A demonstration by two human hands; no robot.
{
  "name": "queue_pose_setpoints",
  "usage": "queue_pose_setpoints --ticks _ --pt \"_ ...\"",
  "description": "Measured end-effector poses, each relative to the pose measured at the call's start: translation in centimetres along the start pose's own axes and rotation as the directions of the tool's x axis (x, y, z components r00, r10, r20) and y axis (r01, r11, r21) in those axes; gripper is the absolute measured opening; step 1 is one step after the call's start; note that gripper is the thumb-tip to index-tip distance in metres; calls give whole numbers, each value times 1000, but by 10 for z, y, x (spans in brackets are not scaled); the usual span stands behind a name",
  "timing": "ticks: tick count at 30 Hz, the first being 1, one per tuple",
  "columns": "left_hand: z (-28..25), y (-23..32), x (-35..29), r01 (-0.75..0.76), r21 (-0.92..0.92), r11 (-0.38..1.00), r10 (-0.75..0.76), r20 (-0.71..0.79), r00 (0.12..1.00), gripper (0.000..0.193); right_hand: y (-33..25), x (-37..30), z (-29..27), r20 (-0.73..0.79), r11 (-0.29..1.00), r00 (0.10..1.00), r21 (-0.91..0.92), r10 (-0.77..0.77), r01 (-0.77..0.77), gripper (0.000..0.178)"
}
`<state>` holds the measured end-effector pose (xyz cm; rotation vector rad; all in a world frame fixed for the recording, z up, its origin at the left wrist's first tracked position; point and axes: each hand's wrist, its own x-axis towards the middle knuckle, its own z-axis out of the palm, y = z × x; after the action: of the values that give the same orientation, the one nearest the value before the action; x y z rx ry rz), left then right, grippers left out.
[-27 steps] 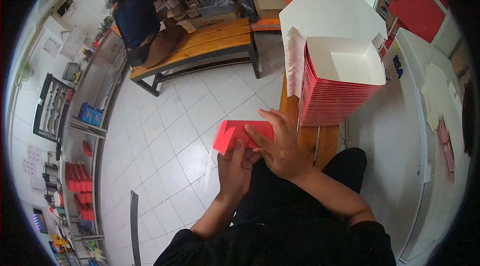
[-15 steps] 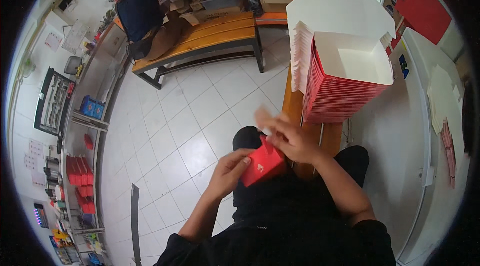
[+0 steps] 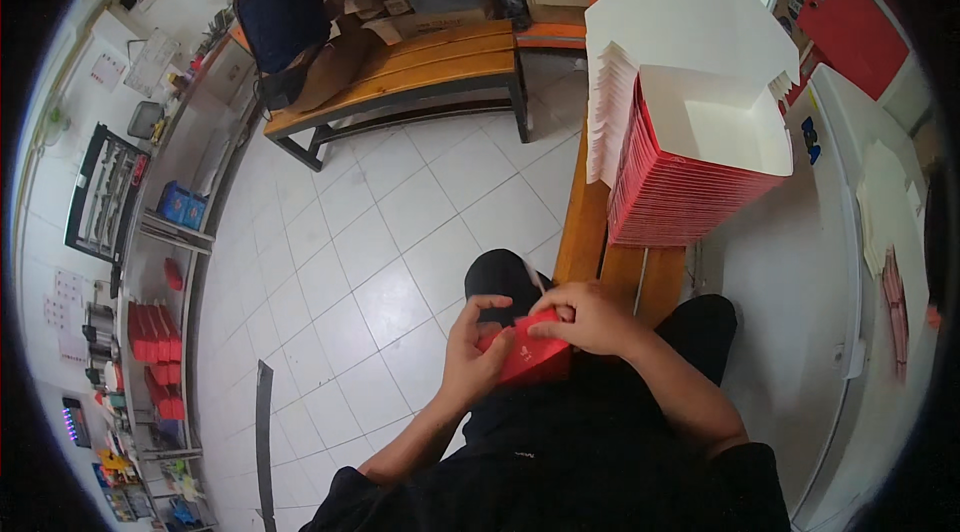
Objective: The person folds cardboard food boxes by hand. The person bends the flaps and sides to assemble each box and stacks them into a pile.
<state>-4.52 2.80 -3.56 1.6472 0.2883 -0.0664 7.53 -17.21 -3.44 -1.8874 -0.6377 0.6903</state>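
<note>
Over my lap is a small red cardboard box (image 3: 537, 360) with a small gold mark on its side. My left hand (image 3: 468, 357) grips its left end, the thumb pressed on the upper edge and the index finger curled above. My right hand (image 3: 597, 322) pinches the red card at the top right of the box, its thumb lying along the edge. A thin pale strip sticks up beside my right fingers; whether it belongs to the box I cannot tell. The fingers partly cover the box's top and far side.
To the right, a tall stack of nested red boxes (image 3: 690, 197) with white insides stands on a wooden bench (image 3: 578, 232). A person (image 3: 290, 22) sits on another bench (image 3: 440, 67) at the far left. Shelves with red boxes (image 3: 155, 332) line the left wall.
My right hand has come down from above the box onto its top edge. My left thumb has moved up to that edge, and the box has turned slightly.
</note>
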Motion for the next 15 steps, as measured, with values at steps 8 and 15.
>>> queue_pose_setpoints --ticks 8,15 --pt "11 43 -22 -111 134 985 118 -41 992 53 8 -9 2 107 904 899 -14 -424 427 30" --pt "-15 54 -6 -587 608 535 770 -65 634 57 -84 -53 -44 -120 826 877 -413 -466 382 46"
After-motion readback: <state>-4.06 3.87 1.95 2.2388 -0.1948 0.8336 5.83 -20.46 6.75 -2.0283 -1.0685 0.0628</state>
